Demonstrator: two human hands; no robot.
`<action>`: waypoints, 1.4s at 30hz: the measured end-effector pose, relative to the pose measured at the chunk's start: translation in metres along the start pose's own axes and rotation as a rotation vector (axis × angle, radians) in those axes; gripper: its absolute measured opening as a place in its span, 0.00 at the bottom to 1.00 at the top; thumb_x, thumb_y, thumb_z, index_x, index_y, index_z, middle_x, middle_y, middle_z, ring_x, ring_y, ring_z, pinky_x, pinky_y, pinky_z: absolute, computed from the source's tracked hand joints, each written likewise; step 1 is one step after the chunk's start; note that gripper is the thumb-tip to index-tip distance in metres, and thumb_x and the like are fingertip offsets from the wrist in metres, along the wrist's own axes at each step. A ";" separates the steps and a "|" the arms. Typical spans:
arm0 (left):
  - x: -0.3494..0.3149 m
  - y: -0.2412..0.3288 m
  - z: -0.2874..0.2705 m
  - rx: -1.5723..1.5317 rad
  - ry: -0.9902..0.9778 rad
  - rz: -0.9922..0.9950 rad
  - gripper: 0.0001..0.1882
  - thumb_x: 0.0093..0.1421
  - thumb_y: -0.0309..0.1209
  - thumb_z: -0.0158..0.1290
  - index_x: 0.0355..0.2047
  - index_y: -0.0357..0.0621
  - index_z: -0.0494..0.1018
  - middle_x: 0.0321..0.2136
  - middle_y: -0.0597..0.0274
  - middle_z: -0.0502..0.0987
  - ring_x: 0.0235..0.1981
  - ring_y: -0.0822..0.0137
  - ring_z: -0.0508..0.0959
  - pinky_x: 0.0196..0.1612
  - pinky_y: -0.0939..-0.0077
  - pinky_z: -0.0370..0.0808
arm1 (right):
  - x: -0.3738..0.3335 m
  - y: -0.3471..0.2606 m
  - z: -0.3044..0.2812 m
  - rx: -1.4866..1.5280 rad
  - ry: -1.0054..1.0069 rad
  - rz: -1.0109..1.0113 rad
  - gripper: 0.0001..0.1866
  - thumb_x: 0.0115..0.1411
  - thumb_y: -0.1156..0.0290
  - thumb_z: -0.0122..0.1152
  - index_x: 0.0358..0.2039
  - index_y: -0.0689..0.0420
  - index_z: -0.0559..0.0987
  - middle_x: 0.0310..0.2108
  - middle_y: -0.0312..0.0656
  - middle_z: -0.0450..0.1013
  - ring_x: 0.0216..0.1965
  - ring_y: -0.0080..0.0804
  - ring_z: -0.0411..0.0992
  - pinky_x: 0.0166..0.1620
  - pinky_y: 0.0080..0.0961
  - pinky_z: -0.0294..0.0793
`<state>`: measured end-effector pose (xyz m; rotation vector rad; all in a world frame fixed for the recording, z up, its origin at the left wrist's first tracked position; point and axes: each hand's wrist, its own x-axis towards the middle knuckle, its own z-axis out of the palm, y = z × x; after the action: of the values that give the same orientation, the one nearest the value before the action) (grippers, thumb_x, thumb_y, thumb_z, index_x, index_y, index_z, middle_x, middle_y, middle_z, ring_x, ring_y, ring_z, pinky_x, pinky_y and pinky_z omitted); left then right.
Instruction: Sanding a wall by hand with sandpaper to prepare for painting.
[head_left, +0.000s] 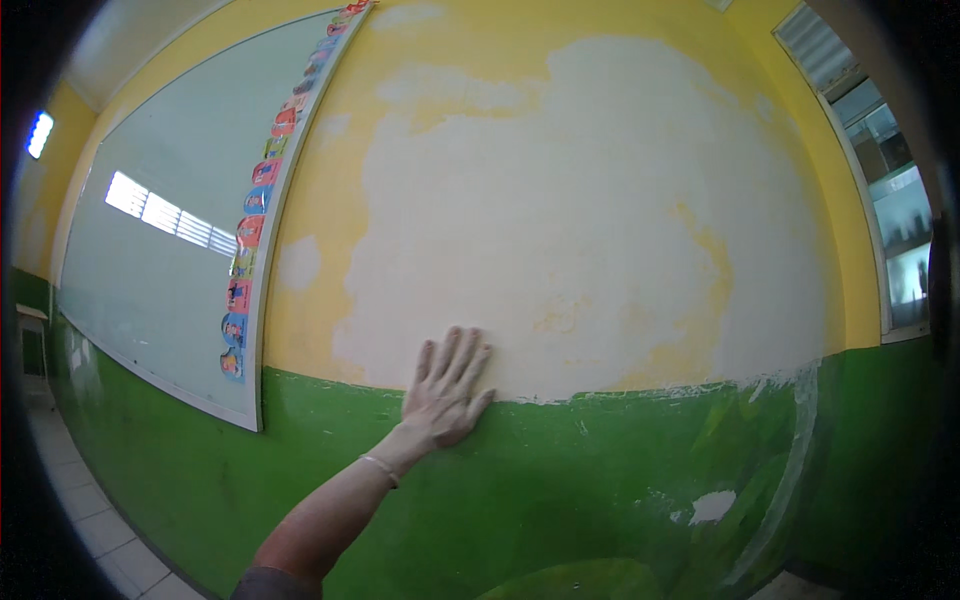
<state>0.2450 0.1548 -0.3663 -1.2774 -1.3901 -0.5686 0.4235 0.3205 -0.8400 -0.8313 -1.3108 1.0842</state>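
The left hand [440, 400] is wide, its fingers somewhat spread, palm turned to the yellow wall [325, 190] and seemingly flat on it. A large white patch [520, 230] lies right behind the fingers, stretching above and to the right of them. The heel of the hand is over the green lower band [480, 510]. A whiteboard [180, 150] hangs leftward, apart from the hand.

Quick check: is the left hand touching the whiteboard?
Apart. The head view shows a wide stretch of wall between the left hand and the whiteboard.
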 end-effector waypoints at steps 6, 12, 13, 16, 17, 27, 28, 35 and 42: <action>0.021 -0.005 -0.001 -0.031 -0.007 0.191 0.37 0.72 0.59 0.33 0.75 0.58 0.51 0.77 0.58 0.42 0.77 0.58 0.39 0.76 0.52 0.31 | -0.026 0.049 0.013 -0.032 -0.100 0.053 0.35 0.73 0.40 0.34 0.75 0.40 0.55 0.70 0.46 0.48 0.70 0.44 0.40 0.67 0.57 0.39; 0.027 -0.039 -0.007 0.000 0.079 0.015 0.38 0.70 0.59 0.38 0.74 0.56 0.53 0.76 0.55 0.44 0.77 0.55 0.40 0.76 0.51 0.35 | -0.057 0.099 0.005 -0.096 -0.232 0.112 0.34 0.73 0.41 0.34 0.75 0.40 0.55 0.69 0.46 0.48 0.69 0.44 0.41 0.66 0.57 0.40; 0.027 -0.045 -0.009 0.005 0.120 -0.025 0.38 0.69 0.59 0.39 0.74 0.55 0.54 0.76 0.54 0.44 0.77 0.54 0.41 0.76 0.51 0.35 | -0.060 0.105 0.003 -0.105 -0.252 0.118 0.34 0.73 0.41 0.34 0.75 0.40 0.55 0.69 0.46 0.48 0.69 0.44 0.41 0.66 0.57 0.41; 0.025 -0.062 -0.009 0.018 0.166 -0.111 0.39 0.69 0.59 0.41 0.74 0.55 0.54 0.76 0.54 0.44 0.77 0.54 0.41 0.76 0.50 0.36 | -0.065 0.121 -0.005 -0.127 -0.303 0.127 0.34 0.73 0.41 0.34 0.75 0.40 0.55 0.68 0.46 0.49 0.68 0.44 0.42 0.66 0.56 0.41; 0.025 -0.069 -0.009 0.033 0.205 -0.154 0.39 0.68 0.60 0.41 0.73 0.55 0.55 0.76 0.54 0.44 0.77 0.54 0.41 0.76 0.50 0.36 | -0.065 0.125 -0.006 -0.131 -0.318 0.126 0.34 0.73 0.41 0.34 0.75 0.40 0.55 0.68 0.46 0.49 0.68 0.44 0.42 0.65 0.56 0.41; 0.003 -0.136 -0.014 0.033 0.303 -0.578 0.41 0.69 0.57 0.41 0.74 0.50 0.50 0.76 0.50 0.43 0.77 0.53 0.40 0.75 0.49 0.36 | -0.046 0.150 -0.041 -0.165 -0.354 0.098 0.34 0.73 0.42 0.34 0.75 0.40 0.55 0.66 0.46 0.50 0.66 0.43 0.43 0.64 0.55 0.43; 0.003 -0.134 -0.012 0.011 0.326 -0.671 0.41 0.70 0.57 0.40 0.74 0.46 0.49 0.76 0.48 0.43 0.77 0.51 0.40 0.75 0.48 0.36 | -0.045 0.151 -0.040 -0.160 -0.358 0.098 0.34 0.73 0.42 0.34 0.75 0.40 0.56 0.66 0.46 0.50 0.66 0.43 0.43 0.64 0.55 0.43; 0.022 -0.045 0.010 0.052 0.261 -0.323 0.43 0.71 0.55 0.38 0.74 0.36 0.46 0.76 0.43 0.40 0.77 0.46 0.36 0.75 0.47 0.32 | -0.032 0.149 -0.030 -0.152 -0.355 0.079 0.33 0.73 0.43 0.34 0.75 0.40 0.56 0.65 0.46 0.51 0.64 0.43 0.44 0.62 0.55 0.44; 0.053 -0.034 -0.012 0.062 0.109 0.054 0.40 0.71 0.56 0.36 0.74 0.42 0.49 0.76 0.51 0.42 0.77 0.54 0.39 0.76 0.53 0.34 | -0.037 0.167 -0.031 -0.172 -0.378 0.091 0.33 0.73 0.44 0.34 0.75 0.40 0.56 0.64 0.46 0.51 0.63 0.42 0.45 0.61 0.54 0.45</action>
<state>0.2292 0.1535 -0.3044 -1.2130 -1.2700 -0.5457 0.4327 0.3416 -1.0123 -0.8454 -1.7144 1.2550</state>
